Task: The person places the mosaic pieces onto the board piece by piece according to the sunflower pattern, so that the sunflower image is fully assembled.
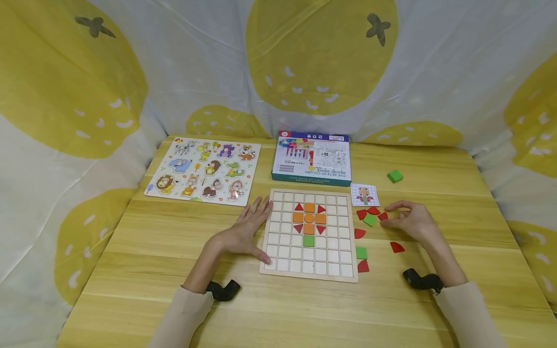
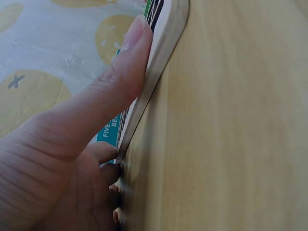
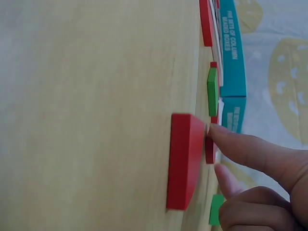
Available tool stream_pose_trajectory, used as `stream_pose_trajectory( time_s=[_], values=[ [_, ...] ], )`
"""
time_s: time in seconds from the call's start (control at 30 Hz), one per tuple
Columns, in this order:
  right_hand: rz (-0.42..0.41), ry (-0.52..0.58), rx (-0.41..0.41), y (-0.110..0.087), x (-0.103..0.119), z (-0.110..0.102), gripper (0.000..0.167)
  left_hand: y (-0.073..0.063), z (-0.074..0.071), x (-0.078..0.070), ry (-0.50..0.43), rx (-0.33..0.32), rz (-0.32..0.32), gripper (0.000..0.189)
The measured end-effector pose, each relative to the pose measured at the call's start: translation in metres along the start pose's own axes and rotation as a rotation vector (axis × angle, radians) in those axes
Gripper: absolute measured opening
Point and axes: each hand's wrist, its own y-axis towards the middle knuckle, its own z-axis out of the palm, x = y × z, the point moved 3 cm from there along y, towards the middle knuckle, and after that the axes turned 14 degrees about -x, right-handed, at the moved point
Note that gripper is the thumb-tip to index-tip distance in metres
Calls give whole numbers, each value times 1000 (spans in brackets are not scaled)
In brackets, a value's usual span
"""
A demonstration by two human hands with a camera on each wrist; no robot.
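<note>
Here, left hand (image 1: 244, 233) spread against one board (image 1: 304, 276), right hand (image 1: 413, 222) among six loose red pieces (image 1: 397, 247), grip unclear

The bench (image 1: 130, 251) is yellow-brown with wood grain. The grid board (image 1: 283, 252) is pale wood with dark lines, bearing orange squares (image 1: 320, 218), an orange disc (image 1: 309, 218), red triangles (image 1: 321, 209), one green square (image 1: 309, 240). Toward the bench's right edge: red quarter-circles (image 1: 397, 247), green tiles (image 1: 361, 253). Far left corner: white puzzle board (image 1: 202, 181), multicoloured animals (image 1: 235, 169). Far edge: teal-sided box (image 1: 311, 180).
</note>
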Motion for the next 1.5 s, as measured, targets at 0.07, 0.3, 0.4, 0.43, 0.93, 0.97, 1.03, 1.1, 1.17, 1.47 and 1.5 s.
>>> stream_pose_trajectory(
  time_s=[0.07,0.3,0.4,0.43,0.93,0.97,1.03,1.1,1.17,1.47,1.5],
  values=[
    [4,-8,-6,0,-2,-1,57,0,0,0,-1,0,-2,145],
    [-28,20,29,0,-3,-3,46,0,0,0,-3,0,1,145],
    [-31,9,50,0,-1,0,49,0,0,0,-3,0,0,145],
    [-31,5,54,0,0,1,50,0,0,0,-4,1,-1,145],
    [-62,-17,49,-3,2,3,48,0,1,1,-2,3,-4,146],
    [-73,-19,46,-3,2,3,47,1,1,2,-2,2,-4,146],
    [-100,-22,41,-3,4,3,44,1,1,2,-1,2,-5,146],
    [-135,-31,35,-3,5,3,41,1,2,3,0,3,-7,146],
    [-170,-42,30,-4,7,3,39,1,2,3,2,3,-9,146],
    [-217,-7,79,-18,31,15,38,2,2,3,0,5,-9,146],
    [-234,12,97,-21,36,20,37,2,2,3,0,4,-9,146]
  ],
)
